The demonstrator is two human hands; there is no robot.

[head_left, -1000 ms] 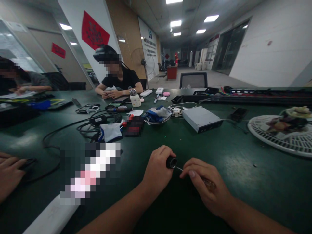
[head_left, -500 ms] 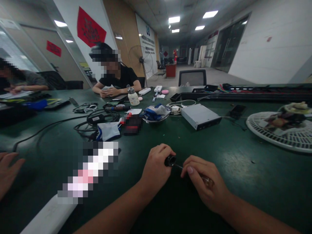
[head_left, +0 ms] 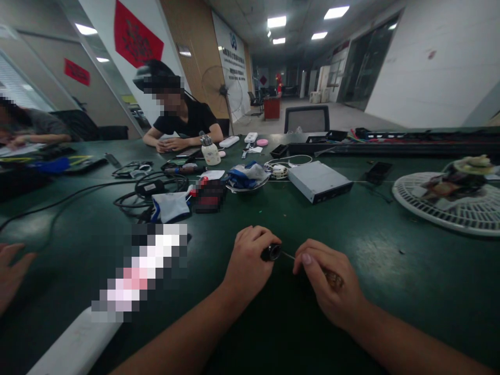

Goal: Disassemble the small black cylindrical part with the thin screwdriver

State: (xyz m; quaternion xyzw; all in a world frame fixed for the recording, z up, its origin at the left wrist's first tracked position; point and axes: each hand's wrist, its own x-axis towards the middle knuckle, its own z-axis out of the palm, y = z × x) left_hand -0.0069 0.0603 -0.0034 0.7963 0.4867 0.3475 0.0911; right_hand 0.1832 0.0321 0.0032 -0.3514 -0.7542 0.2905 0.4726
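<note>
Over the green table (head_left: 375, 291), my left hand (head_left: 250, 260) is closed around a small black cylindrical part (head_left: 272, 252), whose round open end faces right. My right hand (head_left: 332, 281) grips a screwdriver by its amber, see-through handle (head_left: 334, 280). The tool's thin metal shaft (head_left: 288, 255) points left at the black part's open end; whether the tip touches it cannot be made out. Most of the black part is hidden by my left fingers.
Ahead lie a grey metal drive box (head_left: 320, 179), a bowl with blue-white cloth (head_left: 247, 176) and black cables (head_left: 150, 188). A white fan grille (head_left: 449, 203) is right. Another person's hand (head_left: 13, 271) is at the left edge; a person (head_left: 183, 117) sits opposite.
The view has tilted and shifted slightly. The screwdriver shaft now shows a little lower against the black part's opening, and both hands keep their grips.
</note>
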